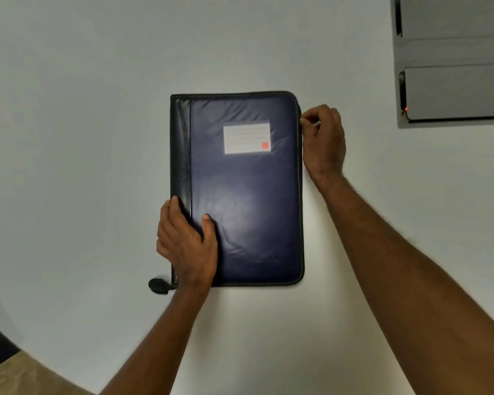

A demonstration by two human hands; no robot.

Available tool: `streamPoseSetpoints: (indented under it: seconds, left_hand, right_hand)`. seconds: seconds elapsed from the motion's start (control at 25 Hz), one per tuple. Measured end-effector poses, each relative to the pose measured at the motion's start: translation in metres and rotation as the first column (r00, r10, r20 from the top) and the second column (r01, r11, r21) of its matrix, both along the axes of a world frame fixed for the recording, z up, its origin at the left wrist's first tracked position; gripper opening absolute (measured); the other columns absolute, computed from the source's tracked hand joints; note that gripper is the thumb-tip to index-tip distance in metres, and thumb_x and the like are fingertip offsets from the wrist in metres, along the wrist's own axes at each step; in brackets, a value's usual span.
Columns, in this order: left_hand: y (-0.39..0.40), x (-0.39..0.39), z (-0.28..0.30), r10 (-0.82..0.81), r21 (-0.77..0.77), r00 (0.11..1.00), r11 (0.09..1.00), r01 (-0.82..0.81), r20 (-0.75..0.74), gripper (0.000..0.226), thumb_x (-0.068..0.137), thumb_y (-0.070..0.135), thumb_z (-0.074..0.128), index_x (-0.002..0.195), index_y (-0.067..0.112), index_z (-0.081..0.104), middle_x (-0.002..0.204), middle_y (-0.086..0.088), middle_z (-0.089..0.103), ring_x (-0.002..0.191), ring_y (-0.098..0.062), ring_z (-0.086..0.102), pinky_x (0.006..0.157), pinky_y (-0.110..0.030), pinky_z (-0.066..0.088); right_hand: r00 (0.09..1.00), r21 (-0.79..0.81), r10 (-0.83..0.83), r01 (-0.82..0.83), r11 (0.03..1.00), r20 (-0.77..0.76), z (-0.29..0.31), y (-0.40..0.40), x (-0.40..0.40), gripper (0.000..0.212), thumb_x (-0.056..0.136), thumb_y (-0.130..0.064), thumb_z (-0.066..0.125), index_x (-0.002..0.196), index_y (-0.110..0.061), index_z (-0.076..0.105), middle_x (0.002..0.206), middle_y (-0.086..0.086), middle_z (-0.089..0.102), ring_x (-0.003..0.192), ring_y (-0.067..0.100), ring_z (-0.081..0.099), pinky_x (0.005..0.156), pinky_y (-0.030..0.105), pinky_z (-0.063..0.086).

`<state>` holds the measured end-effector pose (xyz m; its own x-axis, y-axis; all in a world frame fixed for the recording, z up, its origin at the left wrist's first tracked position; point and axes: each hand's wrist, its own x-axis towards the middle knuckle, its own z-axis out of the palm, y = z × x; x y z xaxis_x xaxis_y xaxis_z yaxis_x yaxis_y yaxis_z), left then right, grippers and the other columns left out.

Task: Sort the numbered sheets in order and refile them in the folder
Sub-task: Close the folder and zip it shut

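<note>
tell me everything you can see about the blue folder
The dark blue zip-around folder lies flat and closed on the white table, black spine on the left, with a white label bearing a red square. Its cover looks glossy. The left hand holds its lower spine edge; the right hand pinches at its right edge.

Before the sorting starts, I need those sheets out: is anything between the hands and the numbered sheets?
Yes. The folder lies shut on the table, so no sheets show. The left hand holds its spine edge; the right hand pinches at its zipped right edge.
</note>
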<state>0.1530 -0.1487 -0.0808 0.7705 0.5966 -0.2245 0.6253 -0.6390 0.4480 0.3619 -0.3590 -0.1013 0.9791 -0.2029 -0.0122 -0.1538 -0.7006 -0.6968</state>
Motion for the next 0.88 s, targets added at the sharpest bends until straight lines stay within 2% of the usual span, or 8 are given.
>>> streamPoseSetpoints:
  seconds: [0.12,0.32,0.48,0.68,0.88]
  left_hand:
    - [0.009,0.048,0.008,0.012,-0.046,1.0,0.999,-0.012,0.004,0.071,0.096,0.037,0.06,0.157,0.015,0.03,0.16,-0.011,0.034,0.144,-0.035,0.033,0.114,-0.058,0.028]
    - [0.01,0.127,0.0,0.001,-0.003,1.0,1.0,-0.001,-0.023,0.074,0.1,0.051,0.048,0.161,0.02,0.021,0.166,-0.011,0.02,0.149,-0.032,0.023,0.115,-0.054,0.021]
    - [0.005,0.123,-0.014,-0.025,0.165,1.0,0.986,0.024,0.007,0.069,0.102,0.054,0.041,0.16,0.02,0.027,0.165,-0.012,0.027,0.146,-0.033,0.032,0.112,-0.052,0.027]
    - [0.006,0.121,-0.019,-0.034,0.192,0.999,0.981,0.032,0.011,0.069,0.1,0.055,0.039,0.159,0.02,0.028,0.164,-0.012,0.028,0.144,-0.032,0.034,0.111,-0.052,0.03]
    - [0.008,0.12,-0.02,-0.037,0.157,0.999,0.987,0.036,0.005,0.074,0.098,0.059,0.039,0.16,0.022,0.025,0.166,-0.011,0.024,0.148,-0.031,0.029,0.115,-0.053,0.026]
  right_hand:
    - [0.999,-0.024,0.029,-0.029,0.999,-0.014,-0.002,-0.004,0.001,0.008,0.1,-0.023,0.06,0.102,-0.02,0.067,0.108,0.001,0.061,0.084,0.01,0.058,0.074,0.033,0.055]
    - [0.999,-0.058,0.034,-0.033,0.998,0.009,0.001,-0.006,0.002,0.008,0.1,-0.026,0.062,0.103,-0.022,0.069,0.111,-0.001,0.061,0.089,0.014,0.063,0.072,0.026,0.047]
    - [0.999,-0.088,0.033,-0.03,0.996,0.031,0.003,-0.009,0.011,0.008,0.101,-0.029,0.062,0.105,-0.025,0.068,0.113,-0.003,0.06,0.093,0.013,0.063,0.074,0.03,0.048]
    - [0.992,-0.117,0.125,-0.124,0.985,0.004,0.006,-0.005,0.044,0.01,0.099,-0.032,0.061,0.102,-0.031,0.071,0.113,-0.006,0.06,0.091,0.008,0.061,0.075,0.029,0.043]
    - [0.944,-0.05,0.326,-0.328,0.943,-0.044,0.008,-0.009,0.083,0.015,0.094,-0.032,0.063,0.1,-0.032,0.076,0.097,-0.012,0.067,0.089,0.008,0.063,0.081,0.034,0.051]
